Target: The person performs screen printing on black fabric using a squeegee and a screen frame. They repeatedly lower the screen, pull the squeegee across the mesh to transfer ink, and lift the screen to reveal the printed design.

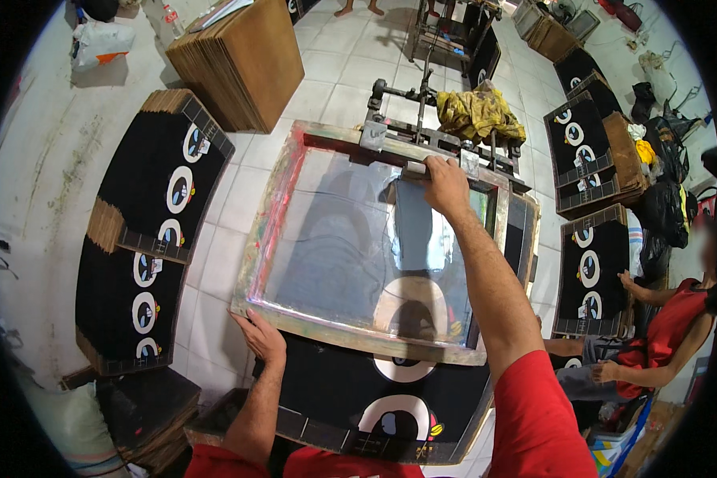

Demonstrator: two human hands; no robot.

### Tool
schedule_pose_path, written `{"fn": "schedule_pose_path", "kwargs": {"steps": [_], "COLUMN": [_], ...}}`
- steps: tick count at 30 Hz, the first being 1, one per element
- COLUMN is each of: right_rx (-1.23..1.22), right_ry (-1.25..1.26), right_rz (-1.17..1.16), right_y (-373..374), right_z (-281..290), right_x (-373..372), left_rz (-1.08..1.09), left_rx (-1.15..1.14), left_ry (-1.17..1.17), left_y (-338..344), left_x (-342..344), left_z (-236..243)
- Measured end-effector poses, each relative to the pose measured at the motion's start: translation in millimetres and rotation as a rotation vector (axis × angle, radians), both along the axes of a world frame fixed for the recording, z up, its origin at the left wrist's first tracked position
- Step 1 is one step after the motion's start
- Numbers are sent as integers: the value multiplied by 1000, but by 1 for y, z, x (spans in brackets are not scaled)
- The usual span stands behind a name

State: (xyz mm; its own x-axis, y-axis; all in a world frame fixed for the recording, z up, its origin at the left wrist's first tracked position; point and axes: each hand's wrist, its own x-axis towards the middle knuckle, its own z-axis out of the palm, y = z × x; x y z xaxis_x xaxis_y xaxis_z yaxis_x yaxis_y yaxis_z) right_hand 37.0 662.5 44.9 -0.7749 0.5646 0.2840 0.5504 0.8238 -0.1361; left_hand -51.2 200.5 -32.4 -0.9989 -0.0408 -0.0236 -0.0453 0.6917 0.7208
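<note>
A wooden-framed printing screen [366, 338] lies tilted over a black printed panel [327, 390] with white ring shapes. Its near left corner is held by my left hand [264, 338], the fingers closed at the frame's edge. At the far side of the mesh, my right hand [448, 187] grips a squeegee [413, 169], whose blade is mostly hidden. The mesh [327, 231] looks translucent and shiny, with a wet-looking bright patch below the squeegee. Metal hinge clamps [373, 135] hold the screen's far edge.
A yellow stained cloth [482, 115] hangs on the clamp rig. Stacks of black printed panels [147, 183] lean at left and right [589, 271]. A tall brown board stack [247, 64] stands far left. At right, a person in red [669, 342] sits near the panels.
</note>
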Motion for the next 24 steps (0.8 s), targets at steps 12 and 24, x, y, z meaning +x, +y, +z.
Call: {"fn": "schedule_pose_path", "kwargs": {"steps": [12, 24], "right_rx": [-189, -18], "right_ry": [-103, -93], "right_rz": [95, 49], "right_y": [-72, -27], "right_z": [22, 15], "right_x": [69, 22], "left_rz": [-14, -15], "left_rx": [-14, -26], "left_ry": [26, 29], "left_y": [-1, -1], "left_x": [0, 0], "left_z": [-4, -4]}}
